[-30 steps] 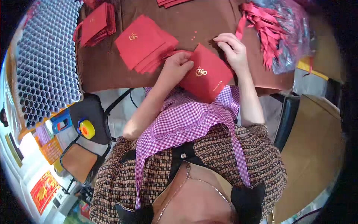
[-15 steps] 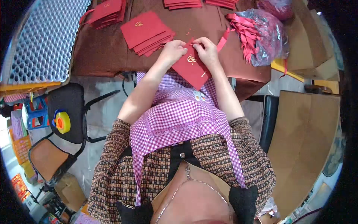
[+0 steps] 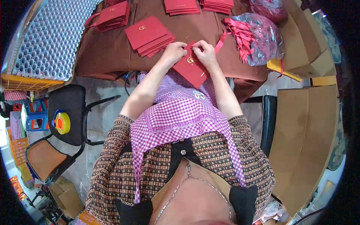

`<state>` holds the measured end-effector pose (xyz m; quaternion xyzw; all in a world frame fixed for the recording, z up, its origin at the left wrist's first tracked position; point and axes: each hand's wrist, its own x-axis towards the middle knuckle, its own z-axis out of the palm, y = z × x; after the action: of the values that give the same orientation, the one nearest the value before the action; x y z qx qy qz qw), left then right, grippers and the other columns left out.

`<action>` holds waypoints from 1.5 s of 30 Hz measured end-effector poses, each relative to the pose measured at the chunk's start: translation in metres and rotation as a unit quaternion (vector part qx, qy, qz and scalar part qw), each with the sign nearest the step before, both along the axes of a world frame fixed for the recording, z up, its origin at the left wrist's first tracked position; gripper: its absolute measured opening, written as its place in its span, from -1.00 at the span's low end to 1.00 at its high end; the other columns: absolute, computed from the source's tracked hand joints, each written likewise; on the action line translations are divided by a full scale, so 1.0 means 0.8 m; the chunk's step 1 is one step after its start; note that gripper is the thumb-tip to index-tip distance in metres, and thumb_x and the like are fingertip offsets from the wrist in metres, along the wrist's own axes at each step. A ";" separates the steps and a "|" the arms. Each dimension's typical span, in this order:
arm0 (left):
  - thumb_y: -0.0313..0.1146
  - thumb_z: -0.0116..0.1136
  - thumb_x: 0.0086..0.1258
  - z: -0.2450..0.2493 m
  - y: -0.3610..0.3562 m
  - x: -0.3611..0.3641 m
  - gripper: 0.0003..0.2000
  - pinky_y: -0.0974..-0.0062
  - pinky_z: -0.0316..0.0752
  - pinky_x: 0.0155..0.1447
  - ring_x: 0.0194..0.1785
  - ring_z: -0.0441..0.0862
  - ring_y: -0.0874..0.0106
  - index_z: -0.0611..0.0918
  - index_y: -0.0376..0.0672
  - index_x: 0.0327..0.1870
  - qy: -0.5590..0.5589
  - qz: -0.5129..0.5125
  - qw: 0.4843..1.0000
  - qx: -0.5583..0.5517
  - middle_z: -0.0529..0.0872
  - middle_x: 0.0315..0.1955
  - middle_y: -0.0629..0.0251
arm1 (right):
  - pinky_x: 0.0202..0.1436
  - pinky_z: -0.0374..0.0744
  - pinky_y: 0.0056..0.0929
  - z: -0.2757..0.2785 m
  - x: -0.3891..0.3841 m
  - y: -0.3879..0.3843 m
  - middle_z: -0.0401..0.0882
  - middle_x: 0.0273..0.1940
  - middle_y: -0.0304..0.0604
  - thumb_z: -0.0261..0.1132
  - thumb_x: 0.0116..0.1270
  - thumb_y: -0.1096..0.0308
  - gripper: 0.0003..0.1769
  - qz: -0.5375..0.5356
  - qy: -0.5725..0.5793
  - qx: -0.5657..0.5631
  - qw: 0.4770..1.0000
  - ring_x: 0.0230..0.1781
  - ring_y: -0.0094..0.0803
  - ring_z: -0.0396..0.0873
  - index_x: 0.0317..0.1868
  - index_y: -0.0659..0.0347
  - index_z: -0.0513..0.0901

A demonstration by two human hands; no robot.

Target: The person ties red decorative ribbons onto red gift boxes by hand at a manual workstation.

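A red card-like sheet or envelope (image 3: 192,71) with a gold emblem hangs tilted over the table's near edge, its lower corner above the checked apron. My left hand (image 3: 174,53) is closed on its upper left edge, thumb and fingers pinched together. At the top corner my right hand (image 3: 205,53) also pinches it; whatever lies between those fingertips is too small to make out. A pink-red ribbon (image 3: 221,42) shows just right of my right hand. Left of my left hand lies a fanned stack of similar red pieces (image 3: 148,34), the top one bearing the same gold emblem.
Further stacks of red pieces (image 3: 112,15) line the table's far side. Pink-red ribbons (image 3: 242,35) spill from a clear plastic bag (image 3: 266,41) at right. At left stands a crate of small tubes (image 3: 48,41). Cardboard boxes (image 3: 303,138) and a black chair (image 3: 67,108) flank me.
The whole view has shifted slightly. Both hands keep their pinch near the top of the red piece, with only small finger movement at the right hand.
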<state>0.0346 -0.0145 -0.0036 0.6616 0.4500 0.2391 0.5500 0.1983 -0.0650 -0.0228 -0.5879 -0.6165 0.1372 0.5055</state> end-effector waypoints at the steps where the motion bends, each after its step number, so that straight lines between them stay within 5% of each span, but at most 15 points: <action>1: -0.51 0.23 0.16 0.005 -0.002 -0.001 -0.62 0.62 0.46 -0.25 -0.33 0.55 0.60 0.59 -0.34 0.05 0.008 -0.005 1.000 0.001 0.65 -0.37 0.39 | -0.35 0.55 -0.48 0.002 -0.001 -0.001 0.66 -0.49 -0.13 0.30 0.09 0.47 -0.89 0.001 0.000 -0.001 1.000 -0.48 -0.49 0.60 -0.36 0.31 0.65; 7: -0.52 0.23 0.16 -0.014 0.002 -0.002 -0.59 0.65 0.44 -0.31 -0.39 0.52 0.64 0.57 -0.32 0.09 -0.052 -0.005 0.998 -0.025 0.63 -0.43 0.43 | -0.40 0.55 -0.46 -0.009 0.003 0.005 0.65 -0.50 -0.07 0.30 0.06 0.48 -0.92 0.004 -0.046 0.044 0.998 -0.52 -0.40 0.62 -0.41 0.32 0.63; 9: -0.52 0.23 0.16 -0.011 0.000 -0.002 -0.59 0.64 0.45 -0.30 -0.38 0.53 0.64 0.57 -0.33 0.08 -0.059 0.001 0.997 -0.039 0.64 -0.41 0.41 | -0.05 0.42 -0.27 -0.003 -0.003 -0.001 0.63 -0.49 -0.19 0.31 0.04 0.40 -0.94 -0.017 -0.059 0.013 0.998 -0.37 -0.26 0.61 -0.46 0.17 0.61; 15: -0.53 0.17 0.18 -0.021 0.004 0.001 -0.64 0.56 0.53 -0.11 -0.21 0.64 0.52 0.58 -0.35 0.05 0.013 -0.006 0.992 0.124 0.73 -0.25 0.21 | -0.03 0.34 -0.20 0.010 -0.013 -0.003 0.60 -0.47 -0.18 0.27 0.00 0.44 -0.95 -0.021 -0.197 0.094 0.976 -0.33 -0.23 0.57 -0.47 0.14 0.57; 17: -0.46 0.16 0.13 -0.010 -0.002 0.004 -0.69 0.32 0.55 -0.10 -0.18 0.68 0.12 0.64 -0.27 -0.06 0.020 0.015 0.984 0.177 0.69 -0.28 -0.07 | -0.03 0.33 -0.19 0.019 -0.014 -0.006 0.60 -0.45 -0.14 0.27 0.00 0.45 -0.93 -0.023 -0.252 0.061 0.965 -0.33 -0.21 0.56 -0.46 0.17 0.54; 21: -0.48 0.11 0.16 0.007 -0.010 0.007 -0.74 0.33 0.55 -0.12 -0.20 0.68 0.13 0.64 -0.29 -0.11 -0.014 0.020 0.986 0.167 0.69 -0.32 -0.07 | -0.06 0.36 -0.19 0.029 -0.020 -0.007 0.58 -0.49 -0.16 0.29 -0.01 0.47 -0.93 -0.036 -0.266 0.067 0.961 -0.35 -0.20 0.57 -0.46 0.18 0.56; 23: -0.54 0.15 0.16 0.013 -0.012 0.008 -0.67 0.48 0.55 -0.03 -0.14 0.69 0.37 0.60 -0.35 0.00 0.037 0.004 0.988 0.151 0.73 -0.23 0.05 | -0.18 0.44 -0.15 0.026 -0.023 -0.007 0.58 -0.52 -0.10 0.29 0.01 0.49 -0.93 -0.050 -0.248 0.077 0.964 -0.42 -0.14 0.58 -0.45 0.23 0.56; 29: -0.54 0.18 0.19 0.010 -0.018 0.007 -0.68 0.48 0.55 0.02 -0.09 0.68 0.38 0.59 -0.37 0.00 0.019 0.008 0.992 0.125 0.72 -0.19 0.05 | -0.35 0.57 -0.20 0.015 -0.031 -0.007 0.62 -0.48 0.05 0.29 0.06 0.50 -0.91 -0.064 -0.136 0.020 0.988 -0.47 -0.03 0.62 -0.42 0.34 0.56; 32: -0.51 0.12 0.17 -0.016 -0.012 0.010 -0.74 0.38 0.56 -0.06 -0.14 0.70 0.22 0.64 -0.32 -0.11 -0.071 0.043 0.993 0.086 0.71 -0.26 -0.04 | -0.24 0.59 -0.26 0.033 -0.026 -0.012 0.65 -0.39 0.07 0.30 0.10 0.44 -0.86 -0.033 -0.178 -0.021 0.983 -0.38 -0.08 0.66 -0.33 0.34 0.61; 37: -0.49 0.16 0.16 -0.011 -0.015 0.007 -0.69 0.39 0.56 0.00 -0.08 0.69 0.24 0.62 -0.33 -0.04 -0.035 0.047 0.996 0.068 0.71 -0.20 -0.02 | -0.14 0.59 -0.33 0.070 -0.008 -0.025 0.67 -0.25 0.05 0.32 0.18 0.32 -0.74 -0.006 -0.149 -0.081 0.986 -0.24 -0.19 0.68 -0.18 0.31 0.65; 39: -0.49 0.16 0.17 -0.012 -0.015 0.008 -0.68 0.39 0.55 0.03 -0.05 0.68 0.24 0.62 -0.33 -0.02 -0.026 0.054 0.994 0.087 0.71 -0.19 -0.03 | -0.01 0.39 -0.18 0.071 -0.004 -0.029 0.68 -0.26 -0.08 0.27 0.20 0.18 -0.75 -0.016 -0.156 -0.148 0.977 -0.13 -0.21 0.61 -0.24 0.18 0.67; 45: -0.54 0.15 0.20 0.006 -0.018 0.003 -0.64 0.48 0.53 0.07 0.02 0.63 0.35 0.57 -0.37 0.06 0.002 0.001 0.996 0.095 0.69 -0.08 0.08 | -0.07 0.32 -0.19 0.041 -0.012 -0.022 0.62 -0.41 -0.15 0.25 0.20 0.26 -0.83 -0.037 -0.217 -0.076 0.973 -0.24 -0.22 0.58 -0.42 0.18 0.64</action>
<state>0.0367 -0.0288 0.0014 0.7106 0.4271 0.2800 0.4839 0.1891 -0.0823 0.0103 -0.6628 -0.6770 0.0339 0.3183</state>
